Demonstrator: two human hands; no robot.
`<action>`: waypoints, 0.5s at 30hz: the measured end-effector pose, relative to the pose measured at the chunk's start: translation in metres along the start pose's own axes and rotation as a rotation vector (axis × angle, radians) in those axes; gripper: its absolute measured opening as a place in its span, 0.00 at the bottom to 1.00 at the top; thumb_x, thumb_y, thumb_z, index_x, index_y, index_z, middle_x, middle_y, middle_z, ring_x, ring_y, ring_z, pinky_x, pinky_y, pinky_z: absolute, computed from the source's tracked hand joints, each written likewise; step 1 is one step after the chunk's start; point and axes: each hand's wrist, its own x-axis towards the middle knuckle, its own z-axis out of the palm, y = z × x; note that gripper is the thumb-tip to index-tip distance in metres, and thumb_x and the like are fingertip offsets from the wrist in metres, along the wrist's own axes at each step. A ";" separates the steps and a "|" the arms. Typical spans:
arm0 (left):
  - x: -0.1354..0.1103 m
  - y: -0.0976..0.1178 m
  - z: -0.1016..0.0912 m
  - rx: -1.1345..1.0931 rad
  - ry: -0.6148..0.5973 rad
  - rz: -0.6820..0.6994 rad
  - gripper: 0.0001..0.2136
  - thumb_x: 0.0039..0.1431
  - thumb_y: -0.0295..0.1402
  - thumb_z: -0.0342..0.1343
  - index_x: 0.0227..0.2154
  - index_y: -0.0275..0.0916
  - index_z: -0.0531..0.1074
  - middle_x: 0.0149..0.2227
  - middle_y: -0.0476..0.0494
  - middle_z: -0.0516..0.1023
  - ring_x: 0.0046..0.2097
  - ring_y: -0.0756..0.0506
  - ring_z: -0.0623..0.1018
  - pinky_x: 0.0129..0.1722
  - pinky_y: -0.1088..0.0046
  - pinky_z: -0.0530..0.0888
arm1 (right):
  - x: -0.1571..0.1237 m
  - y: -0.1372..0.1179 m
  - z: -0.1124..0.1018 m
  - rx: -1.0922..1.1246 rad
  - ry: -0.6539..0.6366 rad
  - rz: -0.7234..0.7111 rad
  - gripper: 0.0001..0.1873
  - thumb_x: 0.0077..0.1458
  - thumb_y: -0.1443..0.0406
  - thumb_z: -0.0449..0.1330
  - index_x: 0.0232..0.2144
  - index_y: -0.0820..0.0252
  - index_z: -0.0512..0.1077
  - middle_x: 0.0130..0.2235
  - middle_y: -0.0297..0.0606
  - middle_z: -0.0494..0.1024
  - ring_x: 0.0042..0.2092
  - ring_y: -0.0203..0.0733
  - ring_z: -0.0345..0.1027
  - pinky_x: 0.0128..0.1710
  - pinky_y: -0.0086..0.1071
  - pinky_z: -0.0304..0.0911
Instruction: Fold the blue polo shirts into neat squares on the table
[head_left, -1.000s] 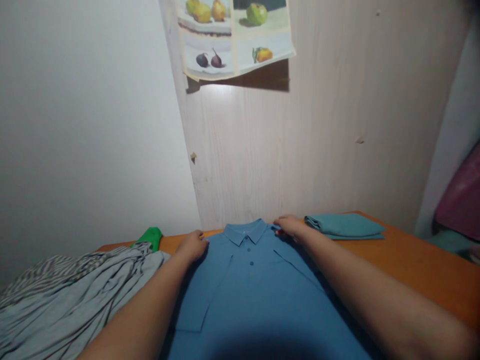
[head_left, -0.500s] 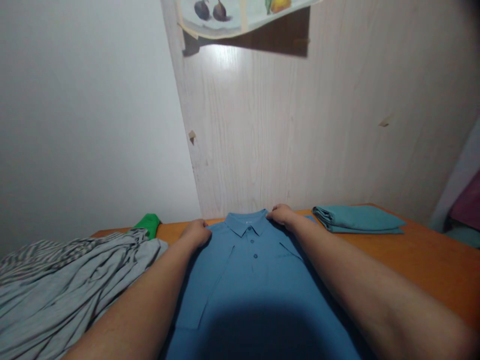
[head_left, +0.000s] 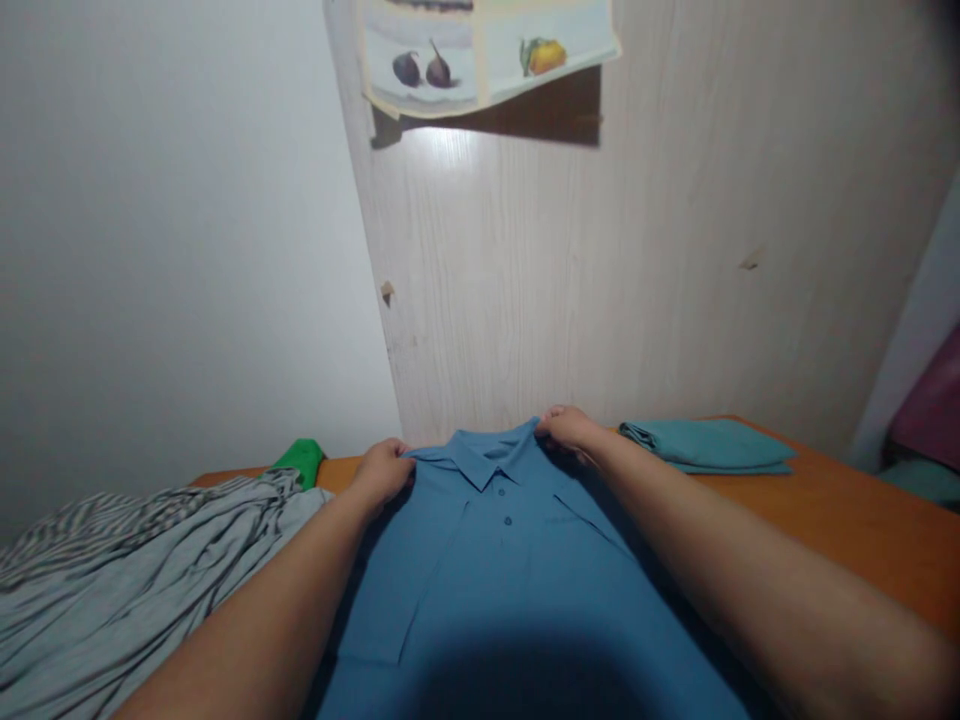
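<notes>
A blue polo shirt (head_left: 502, 570) lies front up on the table, its collar at the far end and its buttons facing me. One sleeve is laid down along its left side. My left hand (head_left: 384, 472) is closed on the shirt at the left shoulder. At the right side of the collar, my right hand (head_left: 564, 428) pinches the fabric near the shoulder. The cloth by the collar looks slightly raised between the two hands. A dark shadow covers the shirt's near part.
Rumpled grey and striped clothes (head_left: 165, 570) are heaped at the left, with a green cloth (head_left: 301, 461) behind them. A folded teal garment (head_left: 727, 446) rests at the back right of the orange table (head_left: 840, 540). A wall with a fruit picture (head_left: 480, 60) stands behind.
The collar has lifted and its opening has folded forward, covering the top button. Both hands keep their hold on the shoulders. The view has tilted up slightly.
</notes>
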 end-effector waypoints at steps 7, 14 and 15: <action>-0.043 0.025 -0.039 -0.118 0.014 0.124 0.05 0.49 0.34 0.56 0.27 0.38 0.72 0.24 0.48 0.76 0.27 0.47 0.73 0.26 0.75 0.65 | -0.056 -0.017 -0.031 0.274 -0.001 -0.076 0.08 0.49 0.70 0.62 0.29 0.57 0.64 0.25 0.33 0.74 0.26 0.34 0.68 0.26 0.25 0.62; -0.153 0.027 -0.081 -0.244 -0.152 0.254 0.10 0.50 0.40 0.56 0.31 0.39 0.73 0.29 0.49 0.76 0.32 0.46 0.74 0.32 0.73 0.69 | -0.163 0.013 -0.061 0.180 -0.034 -0.372 0.08 0.50 0.62 0.60 0.34 0.56 0.66 0.28 0.31 0.73 0.29 0.37 0.65 0.29 0.29 0.60; -0.169 0.022 -0.083 -0.226 -0.204 0.249 0.10 0.50 0.39 0.55 0.31 0.39 0.73 0.29 0.48 0.77 0.32 0.46 0.74 0.32 0.73 0.69 | -0.181 0.020 -0.063 0.126 -0.068 -0.392 0.07 0.50 0.64 0.59 0.34 0.55 0.67 0.30 0.32 0.74 0.31 0.38 0.66 0.31 0.29 0.61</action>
